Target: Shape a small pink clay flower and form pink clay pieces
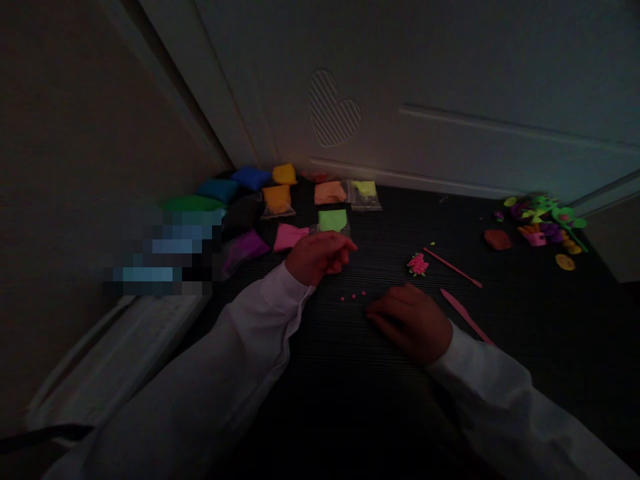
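Note:
My left hand (323,257) hovers in front of the pink clay bag (290,236) and the light green clay bag (333,221), partly covering them. Its fingers are curled in, and whatever they hold is hidden. My right hand (411,320) is low over the dark tabletop with thumb and fingertips pinched together; I cannot make out anything between them. Between the hands lie three tiny pink clay balls, one of them (353,296) in the middle. Just beyond my right hand sits a small pink clay flower with green edges (418,265).
A thin pink modelling tool (453,267) and a pink clay knife (465,315) lie at right. Finished clay pieces (543,223) cluster at the far right beside a reddish-brown lump (497,239). Several coloured clay bags (277,200) line the back left, near a white power strip (125,353).

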Demonstrator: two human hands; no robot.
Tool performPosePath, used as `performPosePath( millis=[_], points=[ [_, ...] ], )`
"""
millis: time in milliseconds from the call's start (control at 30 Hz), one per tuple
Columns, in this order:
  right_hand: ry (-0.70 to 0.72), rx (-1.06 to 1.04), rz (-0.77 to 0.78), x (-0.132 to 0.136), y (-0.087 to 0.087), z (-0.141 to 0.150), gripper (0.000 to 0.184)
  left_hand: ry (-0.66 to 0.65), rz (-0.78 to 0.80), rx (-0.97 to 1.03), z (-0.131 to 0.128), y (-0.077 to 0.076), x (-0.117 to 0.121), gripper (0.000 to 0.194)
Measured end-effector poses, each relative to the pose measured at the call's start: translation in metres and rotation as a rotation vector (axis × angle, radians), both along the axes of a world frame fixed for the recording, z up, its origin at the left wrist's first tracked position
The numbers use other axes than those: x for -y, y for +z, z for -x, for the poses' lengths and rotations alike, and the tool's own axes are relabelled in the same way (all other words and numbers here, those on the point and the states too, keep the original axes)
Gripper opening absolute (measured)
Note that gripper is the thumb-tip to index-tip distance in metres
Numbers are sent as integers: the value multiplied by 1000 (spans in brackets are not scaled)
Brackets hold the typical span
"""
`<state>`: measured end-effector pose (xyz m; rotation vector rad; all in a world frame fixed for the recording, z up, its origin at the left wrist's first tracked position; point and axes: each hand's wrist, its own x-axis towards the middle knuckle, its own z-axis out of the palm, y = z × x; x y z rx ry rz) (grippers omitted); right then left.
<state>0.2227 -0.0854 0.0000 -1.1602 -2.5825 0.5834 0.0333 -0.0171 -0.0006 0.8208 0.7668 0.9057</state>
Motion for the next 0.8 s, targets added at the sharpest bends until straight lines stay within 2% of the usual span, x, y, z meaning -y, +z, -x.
performPosePath(
  millis=[167,467,800],
  points=[
    [-41,23,-29,-2,-2,5,19,3,4,-17,0,2,0,19],
    [13,80,-41,-1,1,2,20,2,7,-14,0,0,-1,20],
    [-3,87,-88,-3,0,2,21,5,0,-17,0,1,1,17]
  ],
)
